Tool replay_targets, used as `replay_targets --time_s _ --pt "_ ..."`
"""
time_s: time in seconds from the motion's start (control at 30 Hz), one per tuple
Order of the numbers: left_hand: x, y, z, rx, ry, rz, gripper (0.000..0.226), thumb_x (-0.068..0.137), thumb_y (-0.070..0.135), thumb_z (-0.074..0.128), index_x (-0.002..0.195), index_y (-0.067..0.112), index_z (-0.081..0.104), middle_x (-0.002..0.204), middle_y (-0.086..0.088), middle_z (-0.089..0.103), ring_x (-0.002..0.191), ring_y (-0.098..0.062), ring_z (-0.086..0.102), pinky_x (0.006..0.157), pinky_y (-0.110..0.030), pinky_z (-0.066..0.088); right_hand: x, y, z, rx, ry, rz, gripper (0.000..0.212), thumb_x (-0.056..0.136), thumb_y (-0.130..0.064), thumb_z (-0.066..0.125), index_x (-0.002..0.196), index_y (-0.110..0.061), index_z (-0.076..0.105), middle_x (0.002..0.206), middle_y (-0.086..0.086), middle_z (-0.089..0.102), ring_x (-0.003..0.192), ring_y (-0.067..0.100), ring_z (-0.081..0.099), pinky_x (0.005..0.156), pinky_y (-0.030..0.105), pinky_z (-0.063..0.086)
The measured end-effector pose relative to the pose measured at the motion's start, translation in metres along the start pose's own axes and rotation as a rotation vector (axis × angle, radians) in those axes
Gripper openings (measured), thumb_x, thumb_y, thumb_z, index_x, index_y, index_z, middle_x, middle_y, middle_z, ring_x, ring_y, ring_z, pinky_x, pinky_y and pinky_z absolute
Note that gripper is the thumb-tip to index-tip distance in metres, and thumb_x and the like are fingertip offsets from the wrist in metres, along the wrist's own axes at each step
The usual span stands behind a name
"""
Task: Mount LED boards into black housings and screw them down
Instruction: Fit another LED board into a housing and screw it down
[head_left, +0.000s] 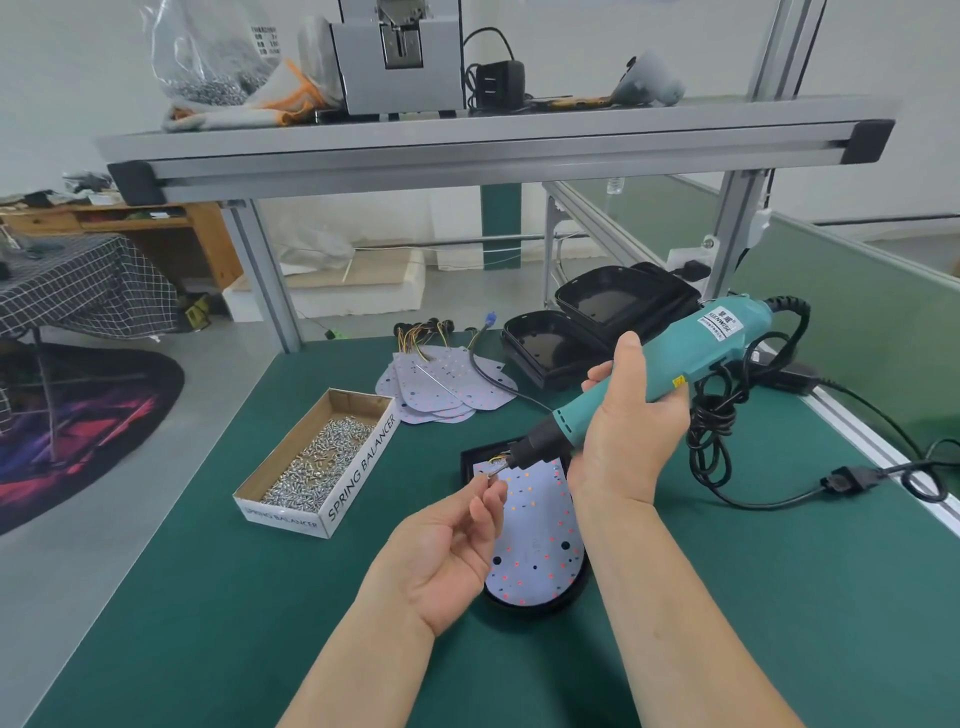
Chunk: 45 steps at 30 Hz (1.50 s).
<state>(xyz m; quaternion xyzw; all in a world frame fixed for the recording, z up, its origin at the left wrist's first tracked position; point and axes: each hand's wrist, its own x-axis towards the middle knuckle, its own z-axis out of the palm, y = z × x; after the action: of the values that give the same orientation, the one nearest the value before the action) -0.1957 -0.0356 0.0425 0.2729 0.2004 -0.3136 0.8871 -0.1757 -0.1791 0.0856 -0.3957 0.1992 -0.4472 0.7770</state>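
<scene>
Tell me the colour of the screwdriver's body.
Teal, with a black nose; the electric screwdriver shows best in the head view.

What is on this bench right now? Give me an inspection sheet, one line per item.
Surface: green mat, work laid out on it.
Job's things: LED board sits in black housing; spare boards fanned behind; empty housings stacked beyond; cardboard box holds loose screws.
Clutter: upper shelf carries bag of screws, grey machine, power adapter.
Hands: left hand pinches a screw at the bit tip; right hand grips the electric screwdriver, angled down.
Cables: screwdriver cord bundled right of the board.
Surroundings: dark rug on floor at left.
</scene>
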Motion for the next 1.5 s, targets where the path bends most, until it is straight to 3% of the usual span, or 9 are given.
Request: replay_targets --time_s 0.13,0.27,0.5,0.7,0.93,1.13,1.23,1.33,1.5 --pt "0.004 -0.011 0.002 0.085 0.09 0.187 0.006 0.087 -0.008 0.064 0.089 -0.011 0.068 0.073 -0.017 0.07 0.055 -0.014 0.068 0.046 -0.015 0.053 -0.003 0.002 0.0 -0.012 0.01 -0.036 0.021 0.088 -0.03 0.07 0.088 -0.016 0.054 0.061 -0.002 0.06 0.057 0.013 0.058 0.058 0.025 0.051" --pt "0.009 -0.021 0.001 0.2 0.066 0.328 0.009 0.096 0.0 0.059 0.096 -0.006 0.065 0.069 -0.008 0.069 0.057 -0.01 0.066 0.052 -0.014 0.053 -0.003 0.003 -0.001 -0.018 0.024 -0.036 0.02 0.09 -0.031 0.068 0.09 -0.016 0.054 0.062 -0.003 0.06 0.057 0.012 0.057 0.059 0.025 0.05" --pt "0.011 -0.031 -0.004 0.368 0.018 0.551 0.01 0.098 -0.002 0.054 0.098 -0.003 0.064 0.08 -0.012 0.071 0.068 -0.015 0.067 0.068 -0.019 0.057 0.002 0.004 -0.003 0.012 0.071 0.055 0.017 0.09 -0.031 0.068 0.089 -0.019 0.055 0.061 -0.003 0.06 0.058 0.013 0.056 0.066 0.035 0.05" --pt "0.006 -0.032 0.0 0.559 0.056 0.695 0.012 0.094 -0.008 0.057 0.095 -0.001 0.067 0.082 -0.016 0.075 0.068 -0.017 0.069 0.064 -0.019 0.055 0.003 0.009 -0.009 0.048 0.091 0.172 0.018 0.092 -0.029 0.067 0.09 -0.015 0.055 0.059 -0.003 0.06 0.055 0.013 0.056 0.066 0.035 0.048" --pt "0.008 -0.029 0.002 0.567 0.068 0.641 0.013 0.091 -0.009 0.062 0.097 -0.001 0.07 0.081 -0.017 0.075 0.069 -0.019 0.072 0.064 -0.019 0.056 0.007 0.008 -0.009 0.036 0.098 0.17 0.021 0.091 -0.029 0.067 0.085 -0.016 0.052 0.059 -0.002 0.059 0.055 0.014 0.055 0.064 0.035 0.047" --pt "0.006 -0.02 -0.004 0.483 0.003 0.511 0.021 0.088 0.0 0.067 0.109 -0.005 0.067 0.092 -0.023 0.075 0.073 -0.021 0.073 0.064 -0.02 0.057 0.01 0.007 -0.01 0.036 0.102 0.168 0.021 0.09 -0.028 0.067 0.086 -0.014 0.051 0.059 -0.003 0.059 0.056 0.014 0.054 0.064 0.035 0.047" --pt "0.005 -0.018 -0.007 0.508 0.034 0.477 0.022 0.096 0.016 0.061 0.097 -0.005 0.067 0.081 -0.02 0.073 0.06 -0.018 0.067 0.052 -0.02 0.053 0.011 0.005 -0.011 0.023 0.098 0.157 0.02 0.09 -0.027 0.067 0.088 -0.014 0.052 0.059 -0.003 0.059 0.056 0.014 0.055 0.062 0.032 0.047" --pt "0.006 -0.02 -0.007 0.583 0.069 0.47 0.019 0.099 0.013 0.057 0.088 0.0 0.065 0.069 -0.012 0.069 0.05 -0.013 0.057 0.045 -0.017 0.044 0.01 0.005 -0.01 0.014 0.085 0.136 0.016 0.09 -0.026 0.067 0.089 -0.016 0.054 0.059 -0.003 0.058 0.056 0.015 0.054 0.057 0.028 0.048" --pt "0.009 -0.025 -0.005 0.6 0.08 0.49 0.018 0.1 0.01 0.056 0.088 -0.001 0.065 0.065 -0.01 0.067 0.049 -0.009 0.053 0.044 -0.015 0.041 0.008 0.005 -0.01 -0.01 0.083 0.111 0.014 0.089 -0.025 0.066 0.089 -0.019 0.054 0.058 -0.004 0.058 0.056 0.014 0.053 0.058 0.027 0.049"
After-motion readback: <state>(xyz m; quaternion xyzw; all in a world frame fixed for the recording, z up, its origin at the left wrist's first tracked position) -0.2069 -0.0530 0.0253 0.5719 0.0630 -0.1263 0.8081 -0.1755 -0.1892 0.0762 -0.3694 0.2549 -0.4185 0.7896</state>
